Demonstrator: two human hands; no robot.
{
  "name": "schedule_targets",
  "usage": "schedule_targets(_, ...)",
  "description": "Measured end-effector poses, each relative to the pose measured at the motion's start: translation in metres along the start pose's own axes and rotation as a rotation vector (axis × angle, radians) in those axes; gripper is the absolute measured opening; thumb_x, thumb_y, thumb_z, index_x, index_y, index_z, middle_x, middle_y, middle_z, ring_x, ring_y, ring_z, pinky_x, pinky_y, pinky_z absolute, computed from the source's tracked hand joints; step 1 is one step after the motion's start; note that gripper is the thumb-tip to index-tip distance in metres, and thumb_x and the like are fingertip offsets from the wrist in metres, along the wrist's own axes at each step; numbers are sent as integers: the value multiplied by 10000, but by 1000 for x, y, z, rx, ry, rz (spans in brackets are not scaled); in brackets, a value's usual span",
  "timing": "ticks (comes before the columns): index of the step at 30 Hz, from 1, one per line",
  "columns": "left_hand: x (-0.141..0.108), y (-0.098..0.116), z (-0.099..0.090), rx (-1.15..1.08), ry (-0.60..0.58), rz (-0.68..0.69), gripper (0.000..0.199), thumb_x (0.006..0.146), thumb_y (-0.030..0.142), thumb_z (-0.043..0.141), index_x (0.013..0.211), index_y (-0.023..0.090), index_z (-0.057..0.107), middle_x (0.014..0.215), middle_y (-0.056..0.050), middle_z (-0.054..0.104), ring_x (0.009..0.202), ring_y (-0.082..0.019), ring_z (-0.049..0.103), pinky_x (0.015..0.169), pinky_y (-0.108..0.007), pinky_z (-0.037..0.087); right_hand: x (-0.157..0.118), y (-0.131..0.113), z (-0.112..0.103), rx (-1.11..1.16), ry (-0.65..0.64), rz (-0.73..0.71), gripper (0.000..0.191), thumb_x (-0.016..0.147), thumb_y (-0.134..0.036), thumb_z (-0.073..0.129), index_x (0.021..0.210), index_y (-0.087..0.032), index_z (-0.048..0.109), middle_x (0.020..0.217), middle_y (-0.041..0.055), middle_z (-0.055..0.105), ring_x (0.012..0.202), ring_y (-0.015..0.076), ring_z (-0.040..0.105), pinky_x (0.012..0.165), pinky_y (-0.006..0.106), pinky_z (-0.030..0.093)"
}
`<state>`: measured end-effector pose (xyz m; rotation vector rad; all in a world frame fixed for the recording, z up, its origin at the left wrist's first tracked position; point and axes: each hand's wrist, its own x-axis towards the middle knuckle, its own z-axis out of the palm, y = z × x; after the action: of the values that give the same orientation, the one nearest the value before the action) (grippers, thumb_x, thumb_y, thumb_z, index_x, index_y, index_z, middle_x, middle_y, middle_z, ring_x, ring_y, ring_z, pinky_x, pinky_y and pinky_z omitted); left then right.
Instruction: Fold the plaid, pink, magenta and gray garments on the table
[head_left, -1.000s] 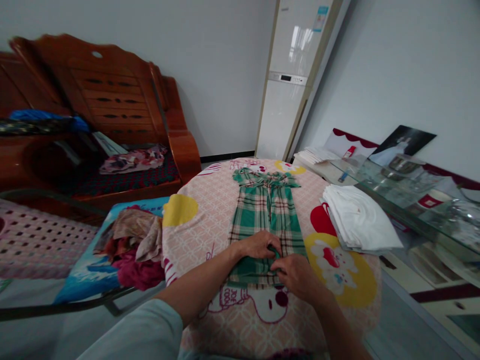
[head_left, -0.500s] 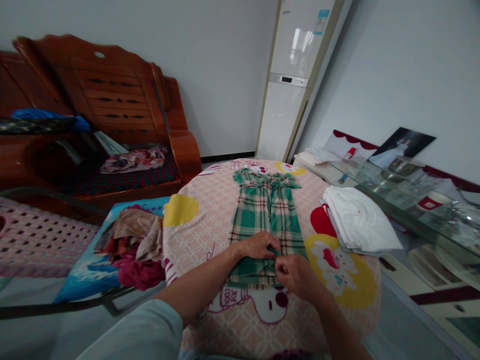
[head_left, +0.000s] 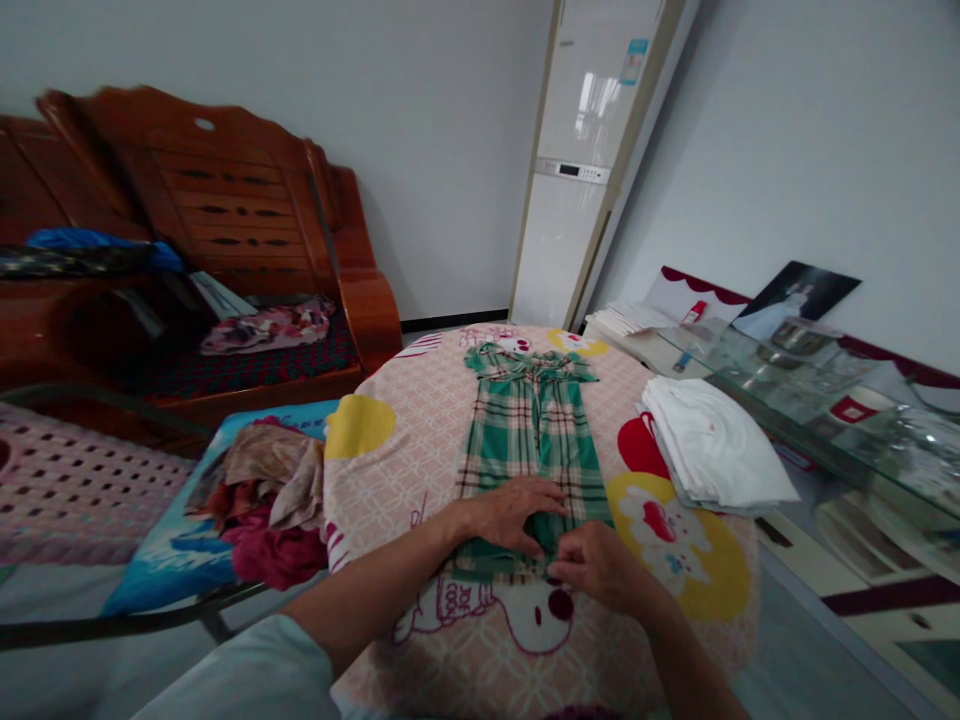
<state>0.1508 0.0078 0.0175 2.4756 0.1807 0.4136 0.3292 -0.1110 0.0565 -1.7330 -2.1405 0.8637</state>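
A green plaid dress (head_left: pixel 491 432) lies flat on the round table's patterned cloth (head_left: pixel 405 430), its ruffled top pointing away from me. My left hand (head_left: pixel 514 512) rests across its lower part, fingers apart over the fabric. At the near hem, my right hand (head_left: pixel 598 568) has thumb and fingers pinched together on the cloth. The two hands are close to each other, with a small bunch of green fabric between them. Part of the lower dress is hidden beneath the hands.
Folded white cloths (head_left: pixel 712 445) sit at the table's right edge, beside a glass shelf (head_left: pixel 795 410) with glassware. To the left, a crumpled clothes pile (head_left: pixel 270 480) lies on a blue cushion (head_left: pixel 150 575). A wooden sofa (head_left: pixel 225 210) and a tall air conditioner (head_left: pixel 562 230) stand behind.
My left hand has gone from closed on the fabric to spread over it. My right hand has moved slightly down and to the right, towards the hem.
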Motion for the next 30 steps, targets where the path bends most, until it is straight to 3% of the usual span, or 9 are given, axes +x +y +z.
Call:
schedule_targets(4, -9, -2, -2, -54, 14, -69, 902, 672, 438, 801, 1451, 220, 403, 1536, -150, 347, 1410, -333, 325, 1149, -480, 262, 4, 2, 2, -50, 204, 22, 178, 771, -344, 682, 742, -170, 657, 636, -18, 614, 601, 116, 530, 571, 227, 318)
schedule_targets(7, 0, -11, -17, -68, 53, -116, 715, 781, 310, 697, 1437, 228, 423, 1494, -117, 427, 1359, -274, 419, 1113, -428, 339, 10, 2, 10, -197, 221, 0, 267, 748, -351, 721, 940, -173, 664, 800, 22, 661, 711, 151, 580, 656, 248, 368)
schedule_targets(12, 47, -43, -36, 110, 200, -464, 502, 799, 173, 614, 1299, 149, 571, 1331, -119, 592, 1261, -249, 522, 1086, -386, 380, 15, 3, 19, -320, 168, -36, 125, 868, -215, 547, 861, -177, 666, 908, 65, 670, 860, 179, 609, 747, 266, 384)
schedule_targets(15, 77, -64, -43, 78, 269, -696, 454, 797, 169, 620, 1251, 173, 622, 1240, -80, 660, 1186, -237, 580, 1045, -347, 421, 15, 4, 18, -296, 192, -32, 116, 833, -155, 544, 828, -175, 658, 863, 55, 668, 829, 176, 606, 734, 263, 380)
schedule_targets(17, 94, -76, -48, 42, 306, -773, 410, 806, 176, 618, 1215, 177, 653, 1215, -69, 677, 1150, -233, 604, 1014, -325, 446, 15, 5, 17, -276, 207, -39, 110, 802, -125, 551, 810, -174, 649, 840, 48, 664, 806, 172, 601, 719, 260, 376)
schedule_targets(23, 123, -102, -56, -5, 429, -866, 404, 846, 142, 554, 1241, 157, 638, 1278, -83, 646, 1157, -189, 606, 969, -260, 465, 14, 7, 16, -235, 221, -31, 110, 792, -124, 543, 770, -179, 635, 787, 33, 653, 762, 161, 586, 690, 254, 354)
schedule_targets(30, 125, -115, -63, 2, 466, -896, 497, 759, 96, 614, 1238, 223, 645, 1158, -51, 707, 1057, -187, 650, 916, -265, 498, 14, 8, 13, -178, 277, -33, 113, 729, -91, 542, 732, -175, 618, 730, 17, 632, 687, 138, 545, 648, 241, 321)
